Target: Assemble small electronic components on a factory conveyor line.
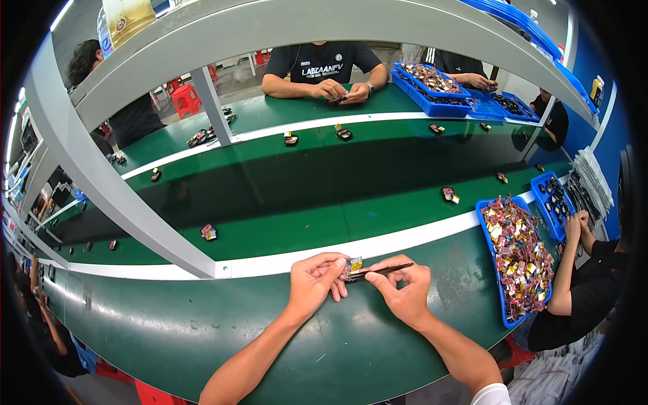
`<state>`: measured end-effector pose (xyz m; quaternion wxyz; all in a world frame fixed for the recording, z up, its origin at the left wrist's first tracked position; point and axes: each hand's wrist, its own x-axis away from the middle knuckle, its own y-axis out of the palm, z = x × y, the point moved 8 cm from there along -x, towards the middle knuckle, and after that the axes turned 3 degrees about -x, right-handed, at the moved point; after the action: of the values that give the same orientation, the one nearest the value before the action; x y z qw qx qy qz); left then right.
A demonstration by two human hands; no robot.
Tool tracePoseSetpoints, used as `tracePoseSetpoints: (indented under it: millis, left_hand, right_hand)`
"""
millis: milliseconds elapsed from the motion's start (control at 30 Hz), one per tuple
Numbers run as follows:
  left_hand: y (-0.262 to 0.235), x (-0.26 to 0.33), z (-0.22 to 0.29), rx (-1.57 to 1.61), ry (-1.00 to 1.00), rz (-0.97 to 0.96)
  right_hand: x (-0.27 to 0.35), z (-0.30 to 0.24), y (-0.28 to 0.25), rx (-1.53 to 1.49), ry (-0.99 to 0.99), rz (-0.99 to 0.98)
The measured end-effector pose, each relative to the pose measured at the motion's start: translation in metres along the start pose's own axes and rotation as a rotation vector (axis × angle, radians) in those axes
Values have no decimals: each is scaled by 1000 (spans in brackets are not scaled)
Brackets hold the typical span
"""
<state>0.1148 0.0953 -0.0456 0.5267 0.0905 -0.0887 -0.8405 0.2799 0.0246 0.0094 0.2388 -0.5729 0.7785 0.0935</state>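
My left hand (312,282) is closed, pinching a small electronic assembly (355,264) with reddish, yellow and silvery parts. In my right hand (408,294) is a slim, dark tool that looks like tweezers (394,268), gripped between thumb and fingers. Its tip reaches left to the assembly, and my fingers partly hide where the two meet. Both hands are above the green worktable (256,337), just on my side of the white rail (297,262).
Beyond the rail, a green conveyor belt (304,226) carries scattered small assemblies, among them a reddish one (208,232). On my right stands a blue tray (501,297) heaped with similar parts. A grey post (128,172) rises at left. Co-workers sit across the belt and at right.
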Motion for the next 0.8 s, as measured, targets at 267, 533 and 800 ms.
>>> tracePoseSetpoints:
  millis: [267, 533, 800]
  left_hand:
    - [0, 0, 3, -8, 41, 27]
    - [-1, 0, 2, -13, 30, 34]
    - [1, 0, 0, -31, 20, 34]
  right_hand:
    - [0, -11, -1, 92, -100, -11]
    - [1, -13, 2, 124, -140, -27]
    - [2, -16, 3, 162, -195, -47]
